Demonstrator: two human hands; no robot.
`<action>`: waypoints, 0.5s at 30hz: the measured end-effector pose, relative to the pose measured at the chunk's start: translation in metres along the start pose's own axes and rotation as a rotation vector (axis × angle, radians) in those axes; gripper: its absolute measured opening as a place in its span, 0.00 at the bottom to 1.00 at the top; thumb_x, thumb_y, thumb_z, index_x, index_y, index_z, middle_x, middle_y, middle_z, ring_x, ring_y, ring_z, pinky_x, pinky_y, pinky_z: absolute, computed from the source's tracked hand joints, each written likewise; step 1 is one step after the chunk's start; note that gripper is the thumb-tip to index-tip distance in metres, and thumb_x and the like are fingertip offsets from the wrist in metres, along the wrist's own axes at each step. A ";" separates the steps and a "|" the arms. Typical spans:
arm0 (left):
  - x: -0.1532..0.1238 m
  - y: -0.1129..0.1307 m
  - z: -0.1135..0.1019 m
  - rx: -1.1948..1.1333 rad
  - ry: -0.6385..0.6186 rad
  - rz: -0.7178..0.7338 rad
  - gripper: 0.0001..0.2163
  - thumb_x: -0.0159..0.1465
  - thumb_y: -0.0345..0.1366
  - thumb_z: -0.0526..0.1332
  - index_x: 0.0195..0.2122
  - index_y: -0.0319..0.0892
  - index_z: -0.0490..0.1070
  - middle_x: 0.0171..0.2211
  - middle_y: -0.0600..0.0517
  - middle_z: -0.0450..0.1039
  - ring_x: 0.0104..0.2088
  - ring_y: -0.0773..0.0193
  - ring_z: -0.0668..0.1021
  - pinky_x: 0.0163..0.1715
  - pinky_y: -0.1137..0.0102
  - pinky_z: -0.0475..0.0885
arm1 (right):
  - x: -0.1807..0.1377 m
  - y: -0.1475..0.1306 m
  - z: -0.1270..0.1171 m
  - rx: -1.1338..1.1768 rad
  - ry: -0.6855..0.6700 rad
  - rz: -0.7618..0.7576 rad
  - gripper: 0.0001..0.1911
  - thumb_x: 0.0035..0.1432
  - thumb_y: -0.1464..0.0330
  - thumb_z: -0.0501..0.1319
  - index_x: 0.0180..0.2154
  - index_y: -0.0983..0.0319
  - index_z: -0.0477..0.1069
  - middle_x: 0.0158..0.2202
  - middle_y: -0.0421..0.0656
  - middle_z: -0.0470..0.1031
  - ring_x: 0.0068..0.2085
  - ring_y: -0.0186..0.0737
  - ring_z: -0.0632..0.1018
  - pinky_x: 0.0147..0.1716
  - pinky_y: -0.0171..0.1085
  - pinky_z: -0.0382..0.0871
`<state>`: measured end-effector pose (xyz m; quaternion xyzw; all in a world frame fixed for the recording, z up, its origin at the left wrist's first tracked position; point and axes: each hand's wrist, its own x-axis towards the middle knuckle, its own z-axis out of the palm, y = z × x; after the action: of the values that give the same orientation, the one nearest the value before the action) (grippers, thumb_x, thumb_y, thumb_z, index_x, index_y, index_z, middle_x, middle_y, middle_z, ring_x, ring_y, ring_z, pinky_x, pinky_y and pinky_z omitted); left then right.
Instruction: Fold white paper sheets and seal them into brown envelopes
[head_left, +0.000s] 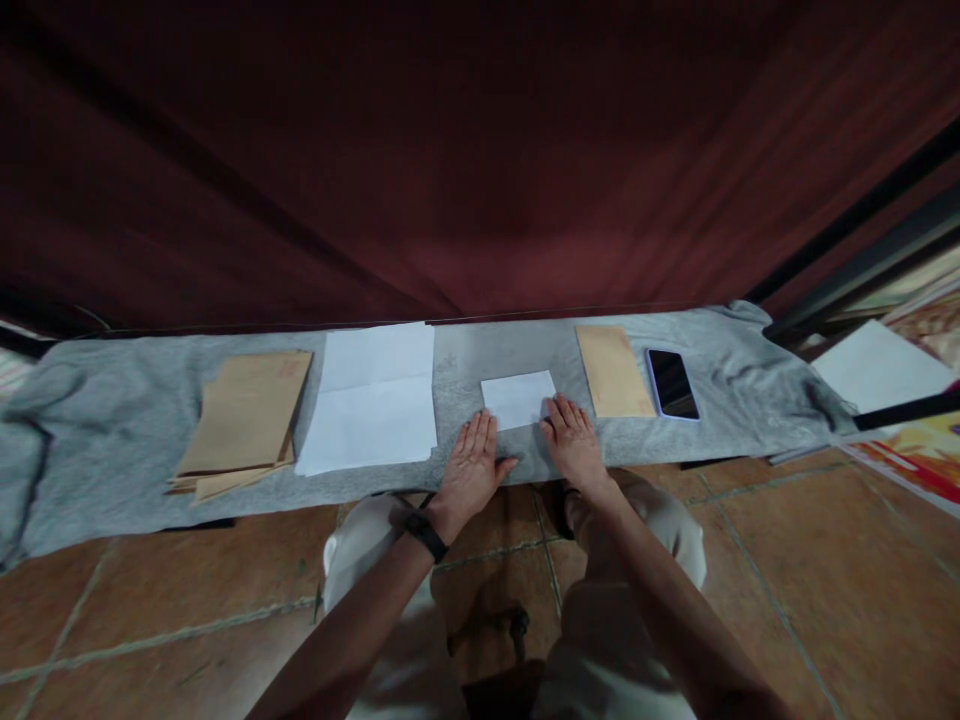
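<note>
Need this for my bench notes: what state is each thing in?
Small white paper: flat, fingertips at its near corners
White sheets: stacked, edges uneven, crease across the top one
Brown envelopes: piled, not squared up
Single envelope: lying flat
Phone: face up, screen dark
Grey cloth: spread, rumpled at its ends

Left hand [471,468] — grip flat, at near-left corner of small white paper [516,398] | right hand [576,448] — flat over its near-right corner | grey-draped bench [510,345]: brown envelopes [244,415], white sheets [375,405] leftward; tan envelope [613,372], phone [673,384] rightward
</note>
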<state>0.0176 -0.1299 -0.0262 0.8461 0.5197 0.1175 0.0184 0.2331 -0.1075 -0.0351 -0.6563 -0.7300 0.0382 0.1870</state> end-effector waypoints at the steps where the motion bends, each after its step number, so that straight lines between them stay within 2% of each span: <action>1: 0.000 0.000 -0.001 -0.005 0.002 0.002 0.32 0.72 0.48 0.51 0.68 0.27 0.54 0.69 0.32 0.55 0.71 0.48 0.56 0.69 0.52 0.58 | 0.000 0.001 0.000 0.001 0.010 0.005 0.27 0.71 0.64 0.50 0.66 0.67 0.63 0.67 0.56 0.63 0.67 0.55 0.65 0.64 0.56 0.58; 7: 0.008 -0.004 0.000 -0.041 0.025 -0.031 0.28 0.73 0.42 0.47 0.70 0.31 0.53 0.70 0.35 0.56 0.71 0.51 0.57 0.68 0.53 0.59 | 0.005 -0.008 0.000 0.042 0.030 -0.060 0.26 0.71 0.65 0.48 0.66 0.65 0.62 0.68 0.53 0.62 0.68 0.54 0.63 0.66 0.56 0.56; 12: 0.034 -0.010 0.004 -0.052 0.030 -0.038 0.27 0.73 0.38 0.46 0.70 0.30 0.52 0.70 0.36 0.55 0.71 0.51 0.56 0.68 0.53 0.58 | 0.009 -0.026 0.004 0.067 -0.055 -0.188 0.26 0.73 0.64 0.47 0.66 0.64 0.63 0.70 0.50 0.60 0.70 0.50 0.61 0.68 0.52 0.54; 15: 0.049 -0.013 0.007 -0.040 0.001 -0.074 0.27 0.72 0.38 0.46 0.69 0.27 0.54 0.70 0.35 0.54 0.71 0.50 0.57 0.69 0.53 0.56 | 0.010 -0.032 0.007 0.060 -0.066 -0.209 0.25 0.73 0.64 0.47 0.65 0.63 0.64 0.69 0.50 0.61 0.69 0.50 0.62 0.68 0.51 0.54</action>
<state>0.0288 -0.0795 -0.0258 0.8256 0.5482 0.1275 0.0394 0.1999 -0.1005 -0.0294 -0.5689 -0.7988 0.0617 0.1854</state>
